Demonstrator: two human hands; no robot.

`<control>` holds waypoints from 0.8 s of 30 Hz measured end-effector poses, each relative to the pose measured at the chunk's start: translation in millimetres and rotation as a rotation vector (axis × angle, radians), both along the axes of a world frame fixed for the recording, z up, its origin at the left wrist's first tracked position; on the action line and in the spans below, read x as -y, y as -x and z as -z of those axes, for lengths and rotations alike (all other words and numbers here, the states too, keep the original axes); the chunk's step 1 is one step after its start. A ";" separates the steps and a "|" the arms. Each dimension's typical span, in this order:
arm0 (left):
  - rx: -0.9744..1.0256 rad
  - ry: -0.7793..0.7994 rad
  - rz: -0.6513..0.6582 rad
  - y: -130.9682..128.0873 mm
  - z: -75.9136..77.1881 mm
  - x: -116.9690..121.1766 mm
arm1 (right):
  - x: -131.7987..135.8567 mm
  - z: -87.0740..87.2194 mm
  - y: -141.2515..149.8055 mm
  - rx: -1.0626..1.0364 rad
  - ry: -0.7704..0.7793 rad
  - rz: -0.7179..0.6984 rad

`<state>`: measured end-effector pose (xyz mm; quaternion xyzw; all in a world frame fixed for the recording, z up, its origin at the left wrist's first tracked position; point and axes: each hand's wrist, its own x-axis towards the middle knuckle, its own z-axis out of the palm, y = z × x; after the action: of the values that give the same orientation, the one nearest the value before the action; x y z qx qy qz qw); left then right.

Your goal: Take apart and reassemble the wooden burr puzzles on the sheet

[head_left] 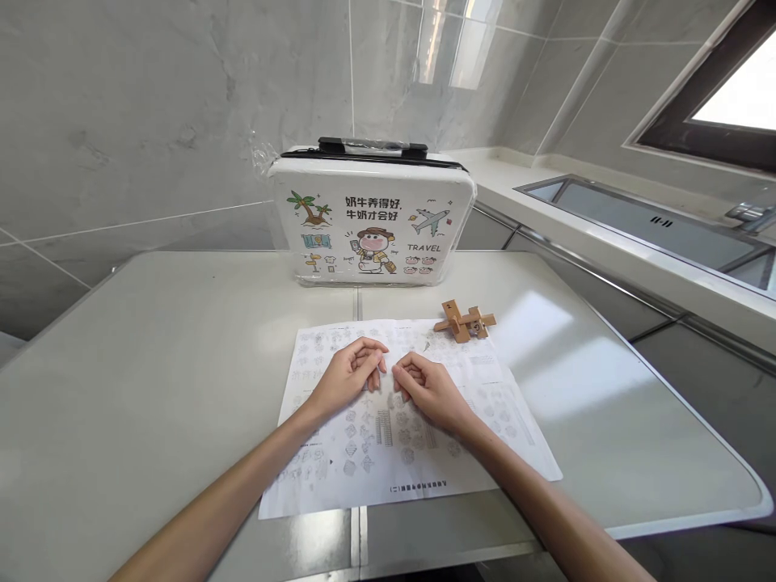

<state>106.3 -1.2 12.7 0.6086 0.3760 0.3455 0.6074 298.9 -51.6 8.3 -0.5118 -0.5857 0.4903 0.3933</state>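
A printed sheet of paper [418, 477] lies on the table, covered in small diagrams and upside-down text. On it rests my left hand [355, 372], fingers loosely curled in and the thumb against the forefinger; nothing shows in it. My right hand [428, 388] mirrors it a short gap away, also curled closed and holding nothing visible. Beyond the right hand, at the sheet's upper right edge, sits a wooden interlocking puzzle [464, 321] made of crossed notched pieces, one marked with a 2. Neither hand touches it.
A white cartoon-printed case [373, 214] with a black handle and clear plastic wrap stands at the back of the grey folding table [182, 356]. A seam runs down the table's middle. To the right is a counter with a sink [643, 218] and faucet [752, 212].
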 end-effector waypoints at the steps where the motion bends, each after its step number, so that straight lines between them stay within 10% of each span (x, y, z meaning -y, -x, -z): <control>1: -0.001 0.001 0.001 0.1 0.1 0.0 | -0.1 0.5 -0.1 -0.001 -0.001 -0.002; 24: 0.010 0.027 -0.012 -1.8 -1.7 0.2 | -1.1 2.6 -0.7 -0.008 0.004 0.007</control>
<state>108.2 -1.4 14.3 0.5961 0.3812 0.3472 0.6154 299.6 -50.6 5.8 -0.5126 -0.5814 0.4922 0.3963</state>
